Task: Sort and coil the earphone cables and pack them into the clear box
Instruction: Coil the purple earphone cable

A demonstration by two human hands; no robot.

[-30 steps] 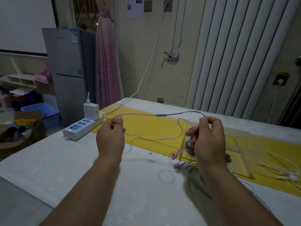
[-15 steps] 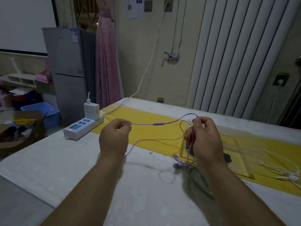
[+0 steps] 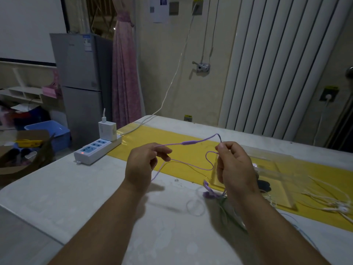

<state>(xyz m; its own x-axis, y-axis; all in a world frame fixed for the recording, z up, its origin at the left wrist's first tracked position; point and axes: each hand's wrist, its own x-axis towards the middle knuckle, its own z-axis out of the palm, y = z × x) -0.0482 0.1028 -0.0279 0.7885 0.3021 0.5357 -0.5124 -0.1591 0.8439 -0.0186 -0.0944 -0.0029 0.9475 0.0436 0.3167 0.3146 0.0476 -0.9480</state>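
A purple earphone cable [image 3: 189, 143] stretches between my two hands above the table. My left hand [image 3: 145, 165] pinches one part of it. My right hand [image 3: 234, 165] pinches a loop of it, and its purple earbuds [image 3: 209, 192] dangle just below onto the table. The clear box [image 3: 275, 175] lies on the yellow strip right behind my right hand. White earphones [image 3: 336, 205] lie tangled at the far right. A green cable [image 3: 227, 209] and a thin blue cable [image 3: 303, 230] lie under my right forearm.
A white power strip [image 3: 97, 149] with a charger plugged in sits at the table's left edge, its white cord running to the wall. A dark object [image 3: 264, 184] lies by the box. A fridge and boxes stand left of the table.
My left hand has moved right, toward the right hand, shortening the stretched span of purple cable. The slack cable now hangs lower between the hands.
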